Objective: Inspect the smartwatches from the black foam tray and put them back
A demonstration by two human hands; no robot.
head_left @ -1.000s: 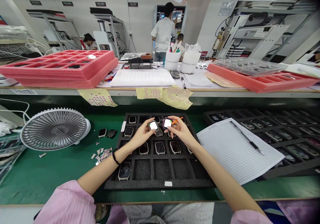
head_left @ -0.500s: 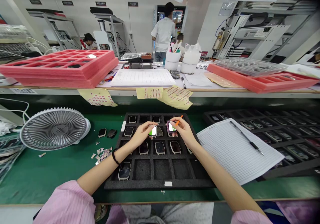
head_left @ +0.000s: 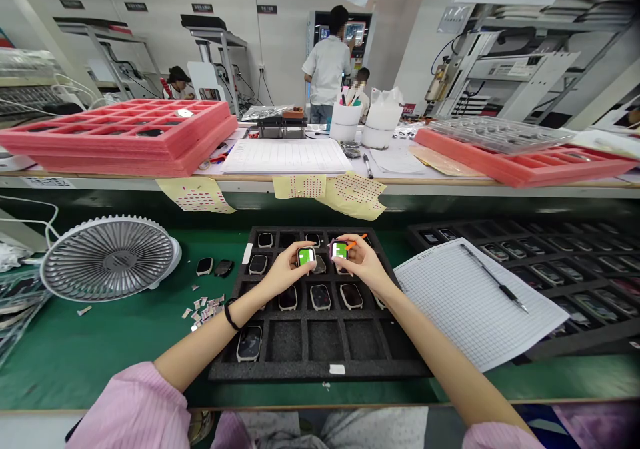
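Over the black foam tray (head_left: 280, 369), my left hand (head_left: 285, 270) grips a square smartwatch (head_left: 306, 257) with a lit green and white screen. My right hand (head_left: 364, 262) holds a second smartwatch (head_left: 339, 249), lit the same way, close beside the first. A thin orange stick (head_left: 358, 241) pokes out between my right fingers; its kind is unclear. Both thumbs lie at the lower edges of the screens. Below the hands, dark-screened watches (head_left: 321, 297) sit in the tray's compartments, and some front-row compartments hold none.
A grey fan (head_left: 110, 259), two dark watch pieces (head_left: 205, 266) and small scraps (head_left: 206, 310) lie to the left. On the right are a gridded sheet (head_left: 465, 309) with a pen (head_left: 495, 279) and more black trays (head_left: 595, 262). Pink foam trays (head_left: 120, 129) stand on the shelf.
Both watches have turned so that their green and white screens show more fully. My right hand has shifted slightly left, and the left thumb has moved to its watch's lower edge.
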